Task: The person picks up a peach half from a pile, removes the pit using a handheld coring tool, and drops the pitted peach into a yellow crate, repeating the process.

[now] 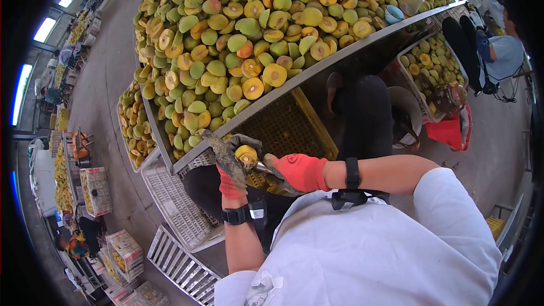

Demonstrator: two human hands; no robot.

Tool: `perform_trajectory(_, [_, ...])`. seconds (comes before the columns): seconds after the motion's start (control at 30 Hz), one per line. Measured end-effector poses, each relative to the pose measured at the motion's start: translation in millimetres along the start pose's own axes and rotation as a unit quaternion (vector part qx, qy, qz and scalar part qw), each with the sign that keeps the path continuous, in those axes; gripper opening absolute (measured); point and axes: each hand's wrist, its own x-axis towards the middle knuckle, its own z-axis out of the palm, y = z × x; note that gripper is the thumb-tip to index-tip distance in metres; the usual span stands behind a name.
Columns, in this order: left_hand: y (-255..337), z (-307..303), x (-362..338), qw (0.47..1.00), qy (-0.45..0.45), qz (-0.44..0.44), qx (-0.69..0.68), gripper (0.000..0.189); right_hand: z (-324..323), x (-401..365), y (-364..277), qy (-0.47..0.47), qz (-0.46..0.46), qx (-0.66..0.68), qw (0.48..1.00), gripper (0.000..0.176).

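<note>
My left hand (226, 161), in a dirty red and grey work glove, is closed around a peach half (246, 154) with its yellow cut face up. My right hand (297, 172), gloved alike, grips a hand tool with a short metal shaft (262, 167). The shaft's end meets the lower right side of the fruit; its tip and handle are hidden. Both hands are over my lap, just below the metal rim (272, 95) of a table heaped with halved green-yellow peaches (238, 39). Some halves show a brown pit or hollow in the middle.
Under the table edge stands a yellow plastic crate (314, 119). White crates (175, 204) stand at my left, and another crate of fruit (425, 59) at the right near a red bag (450, 130). A plastic jar (412, 0) sits on the heap. A person (501, 51) sits at the right.
</note>
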Motion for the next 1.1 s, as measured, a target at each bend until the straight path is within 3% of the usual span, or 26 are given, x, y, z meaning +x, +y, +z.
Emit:
perform_trajectory(0.07, [-6, -6, 0, 1.000, 0.002, 0.010, -0.012, 0.092, 4, -3, -3, 0.011, -0.014, 0.021, 1.000, 0.060])
perform_trajectory(0.13, [-8, -8, -1, 1.000, 0.002, 0.021, -0.021, 0.092, 2, -14, -23, -0.031, 0.078, 0.302, 0.949, 0.057])
perform_trajectory(0.23, [-14, 1, -4, 0.997, 0.039, 0.052, -0.031, 0.092, 11, -3, -13, -0.035, 0.076, 0.397, 0.914, 0.055])
perform_trajectory(0.3, [-21, 6, -4, 0.988, 0.098, 0.113, -0.023, 0.091, 11, 3, -3, -0.045, 0.068, 0.380, 0.921, 0.055])
perform_trajectory(0.37, [-23, 4, -3, 0.988, 0.099, 0.111, -0.035, 0.090, 9, 6, 3, -0.056, 0.060, 0.360, 0.929, 0.055])
perform_trajectory(0.43, [-21, 6, -3, 0.988, 0.101, 0.109, -0.047, 0.089, 4, 5, 1, 0.016, 0.021, 0.093, 0.995, 0.056])
perform_trajectory(0.53, [-17, 8, -3, 0.988, 0.122, 0.088, -0.017, 0.090, 2, -1, -5, 0.045, 0.001, -0.006, 0.999, 0.057])
perform_trajectory(0.57, [-18, 7, -4, 0.987, 0.122, 0.097, -0.032, 0.085, 2, -1, -7, 0.045, 0.000, -0.006, 0.999, 0.057])
perform_trajectory(0.63, [-19, 10, -5, 0.986, 0.122, 0.104, -0.046, 0.080, 7, -1, -11, 0.005, 0.069, 0.203, 0.977, 0.054])
perform_trajectory(0.67, [-19, 13, -7, 0.982, 0.116, 0.129, -0.072, 0.080, 13, 0, -11, 0.005, 0.070, 0.204, 0.977, 0.054])
perform_trajectory(0.73, [-21, 14, -7, 0.977, 0.111, 0.154, -0.097, 0.080, 23, 4, -9, -0.017, 0.058, 0.435, 0.899, 0.050])
perform_trajectory(0.87, [-19, 11, -5, 0.975, 0.094, 0.148, -0.139, 0.078, 14, 7, -1, -0.084, 0.035, 0.361, 0.928, 0.047])
perform_trajectory(0.93, [-13, 13, -7, 0.978, 0.074, 0.131, -0.146, 0.077, 18, 11, 5, -0.032, -0.129, 0.263, 0.955, 0.050])
perform_trajectory(0.97, [-11, 14, -8, 0.981, 0.081, 0.110, -0.138, 0.076, 18, 15, 11, -0.064, -0.114, 0.327, 0.936, 0.037])
perform_trajectory(1.0, [-10, 16, -8, 0.984, 0.087, 0.089, -0.130, 0.074, 15, 15, 12, -0.064, -0.114, 0.328, 0.936, 0.037])
perform_trajectory(1.07, [-10, 22, -5, 0.979, 0.117, 0.109, -0.126, 0.071, 7, 16, 12, -0.076, -0.022, 0.299, 0.951, 0.022])
perform_trajectory(1.1, [-9, 19, -3, 0.986, 0.101, 0.080, -0.101, 0.072, 4, 17, 12, -0.108, 0.027, 0.337, 0.935, 0.025])
